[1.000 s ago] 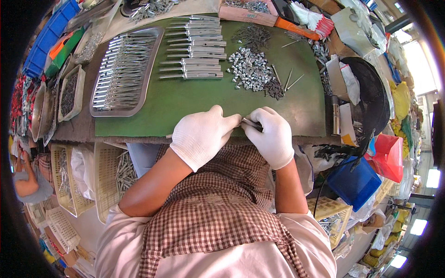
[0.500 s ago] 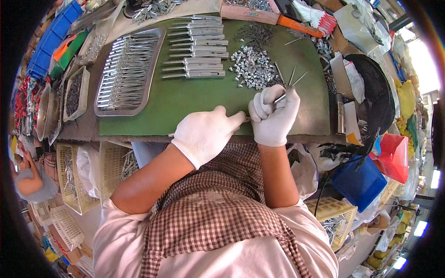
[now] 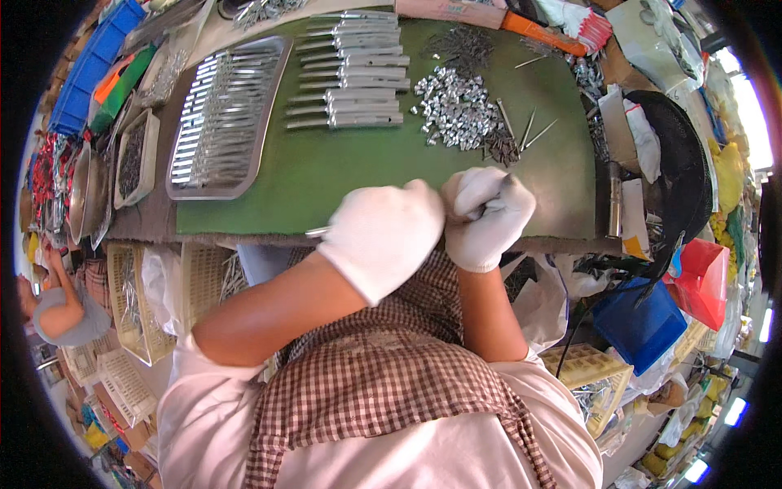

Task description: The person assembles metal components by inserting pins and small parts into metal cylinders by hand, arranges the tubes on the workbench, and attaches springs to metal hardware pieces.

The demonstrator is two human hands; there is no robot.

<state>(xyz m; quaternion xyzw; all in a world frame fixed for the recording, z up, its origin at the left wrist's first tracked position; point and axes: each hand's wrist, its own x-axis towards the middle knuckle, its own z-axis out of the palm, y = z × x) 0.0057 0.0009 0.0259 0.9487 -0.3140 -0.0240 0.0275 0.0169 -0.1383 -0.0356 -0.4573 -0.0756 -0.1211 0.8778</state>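
My left hand (image 3: 383, 232), in a white knit glove, is closed around a thin silver metal rod (image 3: 316, 232); one end sticks out near the wrist and the rest is hidden. My right hand (image 3: 489, 218), gloved too, is curled shut against it, with a small dark tip (image 3: 508, 181) showing above the fingers. Beyond the right hand lie a heap of small shiny metal pieces (image 3: 458, 107), a few dark little pins (image 3: 499, 148) and slim pointed rods (image 3: 540, 134). Silver tubes with thin shafts (image 3: 364, 118) are stacked in a row farther left.
A metal tray (image 3: 265, 147) full of silver rods rests on the green mat (image 3: 326, 175). Dark pins (image 3: 460, 47) are heaped at the back. Bins with parts (image 3: 138, 159) stand left; a metal cylinder (image 3: 615, 200) and a black bag (image 3: 684, 163) are right. A person (image 3: 61, 310) sits far left.
Both hands have come together, the left moving right and turning over. The silver rod seen between my right fingers before is now mostly hidden. The view has shifted slightly.
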